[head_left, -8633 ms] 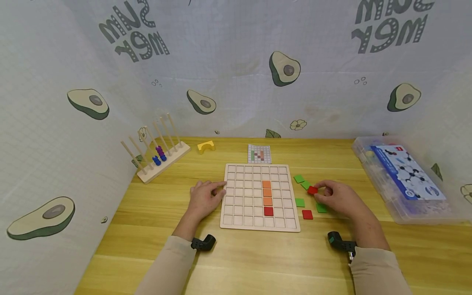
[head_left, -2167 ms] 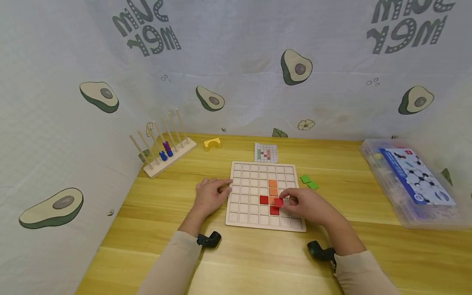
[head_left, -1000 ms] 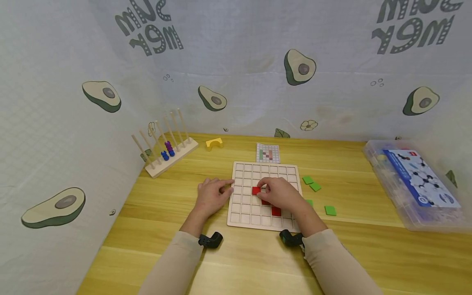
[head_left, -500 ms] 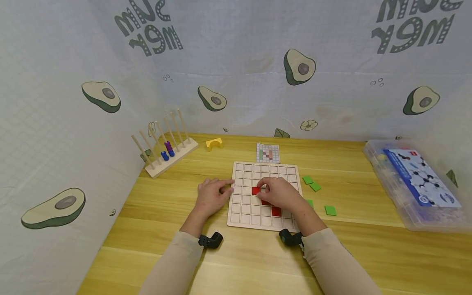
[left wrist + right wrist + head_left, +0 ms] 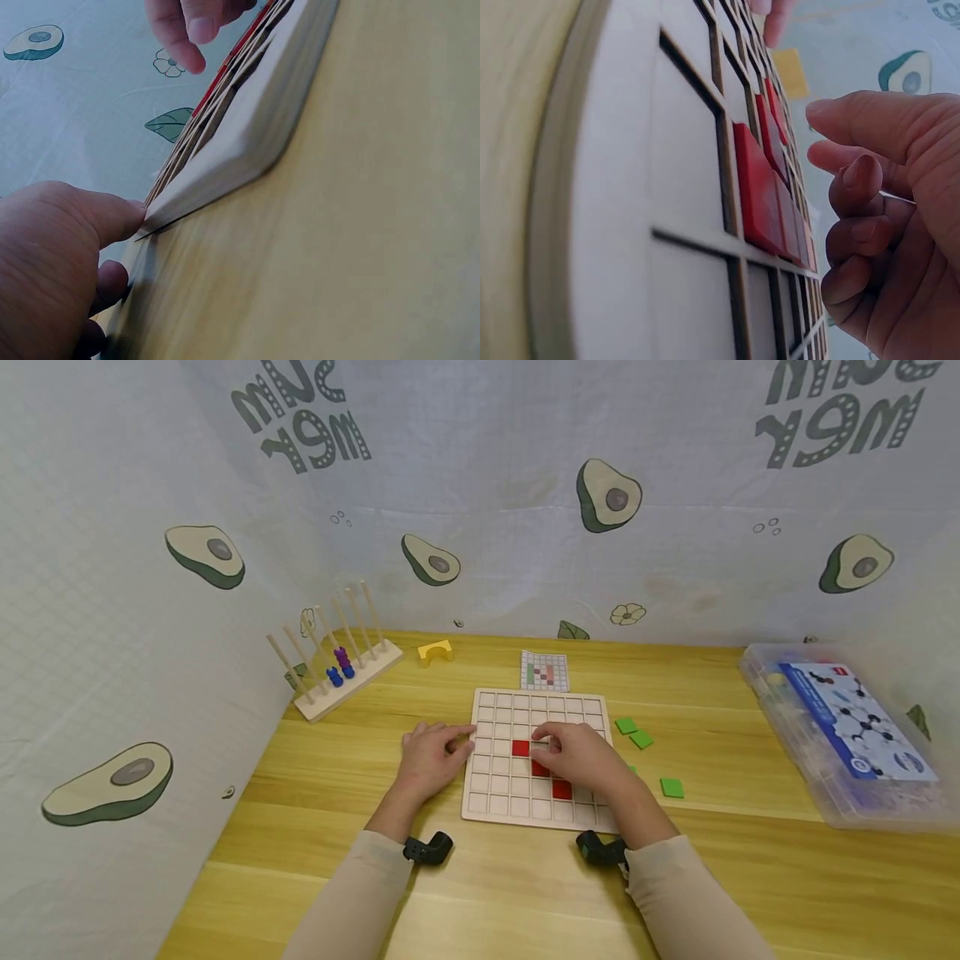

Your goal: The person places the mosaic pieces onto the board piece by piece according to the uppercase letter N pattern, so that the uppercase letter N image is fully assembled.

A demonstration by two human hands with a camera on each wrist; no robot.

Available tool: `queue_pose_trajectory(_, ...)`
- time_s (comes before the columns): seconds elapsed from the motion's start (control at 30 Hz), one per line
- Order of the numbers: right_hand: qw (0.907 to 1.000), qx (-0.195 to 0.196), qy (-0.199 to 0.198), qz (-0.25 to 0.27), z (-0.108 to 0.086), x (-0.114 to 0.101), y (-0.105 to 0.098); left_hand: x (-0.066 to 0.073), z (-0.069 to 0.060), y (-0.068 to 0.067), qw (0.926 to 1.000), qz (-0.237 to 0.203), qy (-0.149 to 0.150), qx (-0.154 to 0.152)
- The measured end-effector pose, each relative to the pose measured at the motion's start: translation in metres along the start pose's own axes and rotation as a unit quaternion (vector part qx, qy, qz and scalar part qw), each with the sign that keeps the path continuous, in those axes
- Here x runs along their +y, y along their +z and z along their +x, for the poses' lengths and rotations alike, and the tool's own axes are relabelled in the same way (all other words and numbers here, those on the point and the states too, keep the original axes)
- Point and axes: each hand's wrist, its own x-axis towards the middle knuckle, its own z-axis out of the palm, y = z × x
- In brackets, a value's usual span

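Right wrist: slightly parted grip [image 5: 915, 232] near tiles [image 5: 761, 195]

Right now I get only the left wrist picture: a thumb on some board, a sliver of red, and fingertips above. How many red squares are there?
Observer: The head view shows three red tiles, stepped diagonally across the board.

Visitor: Thanks! And those fingertips up top, are they carrying another square?

Observer: No. The right wrist view shows the right hand apart from the tiles, with nothing between its thumb and forefinger.
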Motion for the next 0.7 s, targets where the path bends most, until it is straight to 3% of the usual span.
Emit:
queue_pose_trajectory(0.33, 0.9997, 0.008, 0.010, 0.022, -0.024, 0.021, -0.016, 0.000, -0.001, -0.001, 1.0000, -0.002, 0.003, 0.000)
queue_pose_trajectory(0.7, 0.9991, -0.016, 0.031, 0.023, -0.053, 0.049, -0.034, -0.001, 0.000, 0.000, 1.0000, -0.006, 0.000, -0.002)
